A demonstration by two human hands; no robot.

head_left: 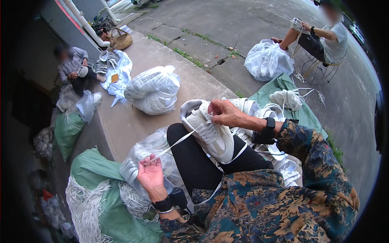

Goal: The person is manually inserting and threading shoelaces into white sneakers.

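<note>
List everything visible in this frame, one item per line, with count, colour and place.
shoe: one, white, on the wearer's knee
lace: one, white, stretched from the shoe to the left hand
clear bags: several, full of white goods, on the concrete, at far right and by the knee
loose laces: heaps, white, lower left
green sacks: several, left, lower left and spread at right
basket: one, woven, top left
other people: two, seated far left and top right
left hand: pinches the lace end
right hand: at the shoe's eyelets

Bare concrete ledge (121, 117) lies open leftward; plastic bags (153, 90) (bulging, stacked) block the way beyond the shoe (208, 129).
</note>
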